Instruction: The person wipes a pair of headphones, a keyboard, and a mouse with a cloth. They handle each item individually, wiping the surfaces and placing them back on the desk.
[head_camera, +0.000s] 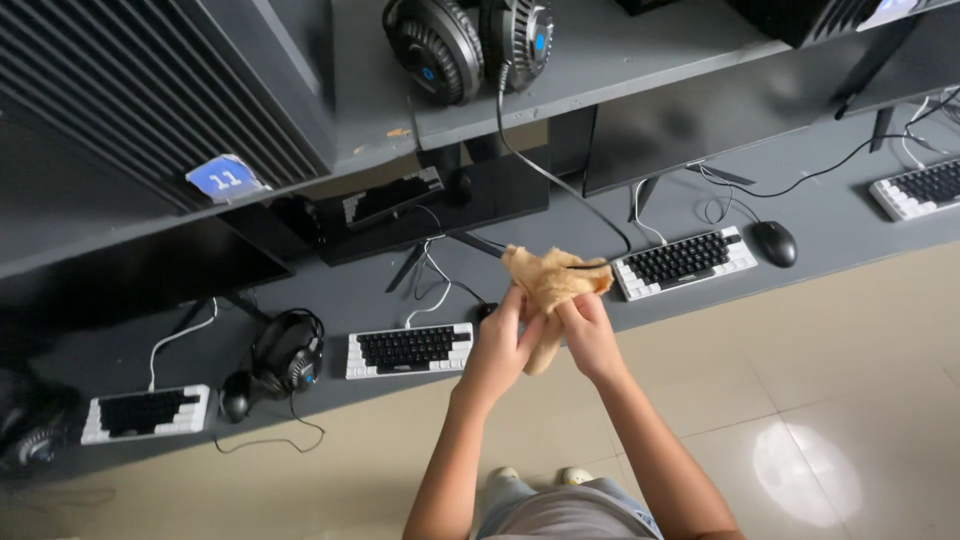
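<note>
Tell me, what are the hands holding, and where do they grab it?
Both hands, left hand and right hand, hold a crumpled tan cloth, gripping its lower bunched part.

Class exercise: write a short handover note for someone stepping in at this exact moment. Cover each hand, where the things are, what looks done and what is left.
Left hand and right hand both grip the tan cloth, bunched up in the air above the grey desk.
Below it: two white-edged keyboards, a black mouse, a headset.
Done: cloth in hand.
Left: cloth touches no surface yet; whether anything is wiped cannot be told.
</note>
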